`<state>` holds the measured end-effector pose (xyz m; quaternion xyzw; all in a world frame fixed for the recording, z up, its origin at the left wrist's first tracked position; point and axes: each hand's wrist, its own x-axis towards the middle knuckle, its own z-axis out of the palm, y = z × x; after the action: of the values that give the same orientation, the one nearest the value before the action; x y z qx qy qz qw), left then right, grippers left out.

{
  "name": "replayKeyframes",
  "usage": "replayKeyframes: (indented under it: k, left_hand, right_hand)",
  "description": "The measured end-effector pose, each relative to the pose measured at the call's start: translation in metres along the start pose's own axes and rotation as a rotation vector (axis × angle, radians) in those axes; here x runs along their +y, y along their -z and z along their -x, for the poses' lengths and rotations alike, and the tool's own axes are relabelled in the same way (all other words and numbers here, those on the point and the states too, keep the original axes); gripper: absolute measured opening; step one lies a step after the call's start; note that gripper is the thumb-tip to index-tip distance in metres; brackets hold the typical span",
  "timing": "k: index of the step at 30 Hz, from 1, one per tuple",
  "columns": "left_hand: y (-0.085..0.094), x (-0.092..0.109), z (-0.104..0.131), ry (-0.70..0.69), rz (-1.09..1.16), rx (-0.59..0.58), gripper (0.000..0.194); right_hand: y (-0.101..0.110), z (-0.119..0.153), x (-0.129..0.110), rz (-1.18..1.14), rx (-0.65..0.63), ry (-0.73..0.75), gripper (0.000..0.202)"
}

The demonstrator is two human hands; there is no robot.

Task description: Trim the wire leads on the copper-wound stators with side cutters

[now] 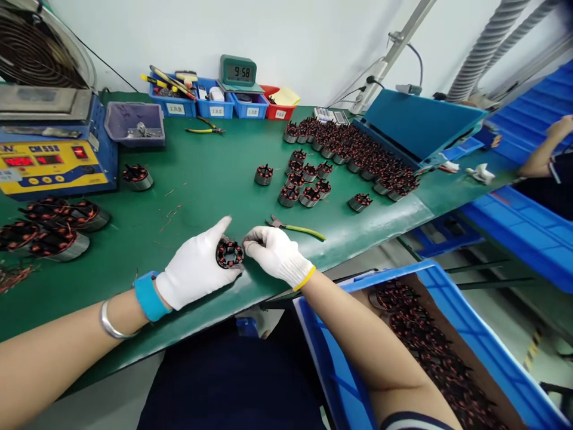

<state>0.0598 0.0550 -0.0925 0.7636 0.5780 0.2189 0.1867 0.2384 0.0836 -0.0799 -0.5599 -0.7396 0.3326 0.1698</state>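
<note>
My left hand (194, 263), in a white glove, grips a motor stator (230, 255) with copper windings and black insulation, its open end facing up. The thumb is raised beside it. My right hand (275, 251), gloved in white with a yellow cuff, is just right of the stator. Its fingers are pinched together close to the stator's rim; what lies between them is too small to make out. Behind the right hand, green-handled cutting pliers (298, 229) lie on the green table (215, 191).
Finished-looking stators (308, 173) stand in groups across the table. A blue bin (432, 275) with many stators sits low at right. A yellow-and-blue soldering station (54, 164), a purple tray (134, 122), a clock (239, 71) and a blue tilted panel (421, 125) line the back. Another person's arm (544, 149) shows far right.
</note>
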Motion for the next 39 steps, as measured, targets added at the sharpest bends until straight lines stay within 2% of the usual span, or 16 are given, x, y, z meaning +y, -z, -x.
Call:
replayKeyframes:
  k: [3,5,7,9,11,15,19,23,26,29,32,35,39]
  left_hand:
    - [0.005,-0.010,-0.003,-0.071,0.032,-0.036,0.087]
    - [0.007,-0.018,-0.005,-0.137,0.129,-0.049,0.090]
    - [0.006,-0.024,-0.006,-0.177,0.230,0.014,0.099]
    - [0.003,-0.026,-0.008,-0.143,0.271,0.098,0.114]
    - [0.001,-0.024,-0.010,-0.067,0.252,0.099,0.126]
    - [-0.001,-0.014,-0.016,0.011,0.209,0.024,0.109]
    - [0.000,-0.010,-0.016,0.043,0.145,0.038,0.094]
    - [-0.001,-0.011,-0.016,0.037,0.151,0.048,0.095]
    - [-0.002,-0.012,-0.017,0.002,0.221,0.026,0.099]
    - [-0.001,-0.013,-0.017,-0.023,0.269,-0.025,0.098]
    - [0.000,-0.016,-0.015,-0.042,0.262,-0.041,0.098]
    - [0.002,-0.023,-0.011,-0.096,0.327,-0.077,0.104]
    - [0.006,-0.034,-0.009,-0.153,0.443,-0.173,0.112]
  right_hand:
    - [0.004,0.002,-0.001,0.158,-0.009,-0.056,0.020]
    - [0.005,0.004,-0.001,0.234,-0.046,-0.053,0.021]
    - [0.004,0.004,-0.002,0.282,-0.085,-0.032,0.023]
    - [0.003,0.005,-0.002,0.307,-0.103,-0.005,0.024]
    - [0.002,0.004,-0.002,0.317,-0.105,0.023,0.023]
    - [0.005,0.004,0.000,0.309,-0.099,0.038,0.024]
    - [0.007,0.004,0.003,0.314,-0.036,-0.081,0.024]
    - [0.003,0.002,0.003,0.220,0.074,-0.123,0.029]
    - [0.002,-0.004,0.001,0.077,0.045,-0.070,0.028]
    - [0.004,-0.009,0.000,0.170,0.007,-0.091,0.019]
    - [0.005,-0.008,0.002,0.339,0.059,-0.138,0.020]
    - [0.001,-0.002,0.002,0.381,0.103,-0.031,0.027]
    - [-0.008,0.001,0.004,0.361,0.064,0.282,0.035]
